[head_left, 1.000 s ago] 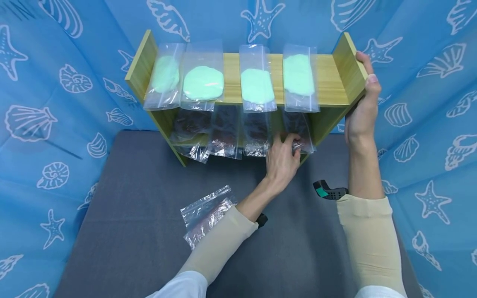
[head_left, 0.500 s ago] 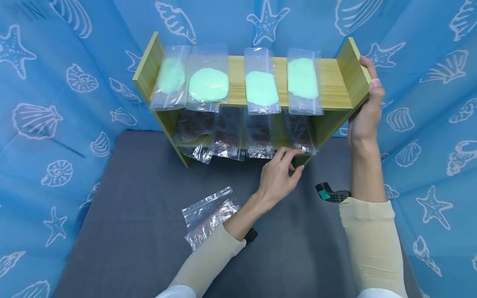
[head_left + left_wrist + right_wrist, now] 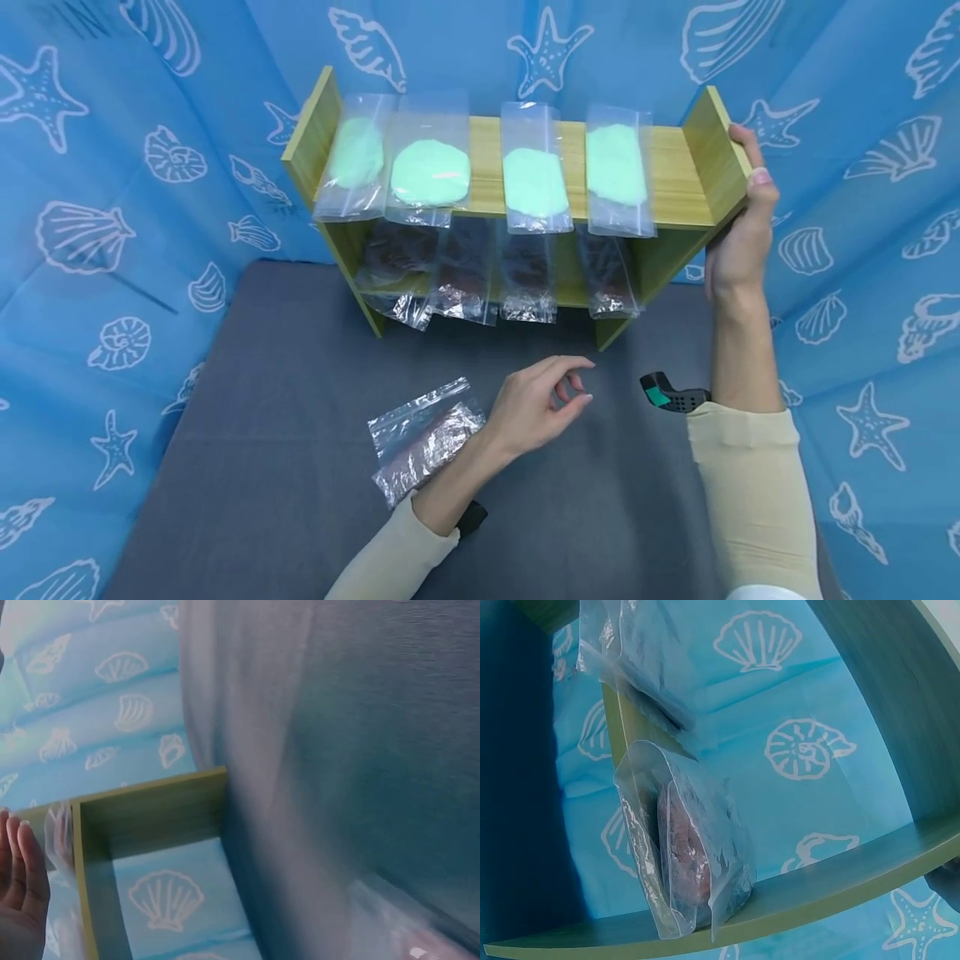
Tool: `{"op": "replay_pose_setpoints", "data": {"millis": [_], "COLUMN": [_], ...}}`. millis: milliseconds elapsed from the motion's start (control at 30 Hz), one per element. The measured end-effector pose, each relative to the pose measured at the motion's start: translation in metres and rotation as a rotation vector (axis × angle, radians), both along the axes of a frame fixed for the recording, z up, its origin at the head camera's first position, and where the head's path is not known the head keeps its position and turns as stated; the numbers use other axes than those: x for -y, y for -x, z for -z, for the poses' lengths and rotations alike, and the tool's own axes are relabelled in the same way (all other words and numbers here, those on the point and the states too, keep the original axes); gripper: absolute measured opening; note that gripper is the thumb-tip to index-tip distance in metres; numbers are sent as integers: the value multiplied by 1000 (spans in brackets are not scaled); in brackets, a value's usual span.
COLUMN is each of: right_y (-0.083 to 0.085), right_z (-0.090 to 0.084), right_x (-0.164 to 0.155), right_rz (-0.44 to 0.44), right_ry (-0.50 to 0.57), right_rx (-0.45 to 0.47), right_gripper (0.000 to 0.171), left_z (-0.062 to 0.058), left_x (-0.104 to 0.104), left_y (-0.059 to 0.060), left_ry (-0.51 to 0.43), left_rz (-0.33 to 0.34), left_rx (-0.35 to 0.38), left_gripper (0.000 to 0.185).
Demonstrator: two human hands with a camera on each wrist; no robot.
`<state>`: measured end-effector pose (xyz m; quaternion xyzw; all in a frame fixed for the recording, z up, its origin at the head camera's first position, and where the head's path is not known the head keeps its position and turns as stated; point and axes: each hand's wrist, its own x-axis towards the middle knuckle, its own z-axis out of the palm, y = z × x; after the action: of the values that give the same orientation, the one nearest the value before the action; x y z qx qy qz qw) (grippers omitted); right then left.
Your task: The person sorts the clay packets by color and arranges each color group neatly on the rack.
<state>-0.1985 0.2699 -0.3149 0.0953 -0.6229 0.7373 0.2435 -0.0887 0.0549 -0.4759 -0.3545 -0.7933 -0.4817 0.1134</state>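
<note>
We've got the wooden shelf [image 3: 678,179] standing upright on the grey mat [image 3: 285,433], long axis running left-right. Our right hand [image 3: 738,242] wraps its right end panel, thumb on the top edge. Left hand [image 3: 536,400] hovers over the mat with loosely curled, empty fingers, beside a flat zip bag [image 3: 420,437].
</note>
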Motion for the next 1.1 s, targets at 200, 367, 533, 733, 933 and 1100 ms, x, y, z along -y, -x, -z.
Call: {"op": "replay_pose_setpoints", "data": {"millis": [200,367,533,733,933,1100], "right_y": [1,4,2,0,-2,-2], "right_z": [2,1,1,1,1,1], "right_x": [2,4,1,-2,-2,-2], "right_rz": [3,-11,0,-4,-3,1], "right_ry": [-10,-8,6,1,11,3], "right_rx": [-3,-5,-1,-1,-5,-3], "right_gripper": [52,51,52,52,52,52], "left_z": [13,30,53,78,95,99], "left_x": [28,58,84,115,140,156], "left_y": [-11,-21,-29,-37,-47,-58], "left_ry": [-17,-51,-44,-71,-46,24], "left_rz": [19,-17,-89,-191,-285,-373], "left_rx": [33,123,203,185,198,259], "left_gripper": [39,40,40,45,50,55]}}
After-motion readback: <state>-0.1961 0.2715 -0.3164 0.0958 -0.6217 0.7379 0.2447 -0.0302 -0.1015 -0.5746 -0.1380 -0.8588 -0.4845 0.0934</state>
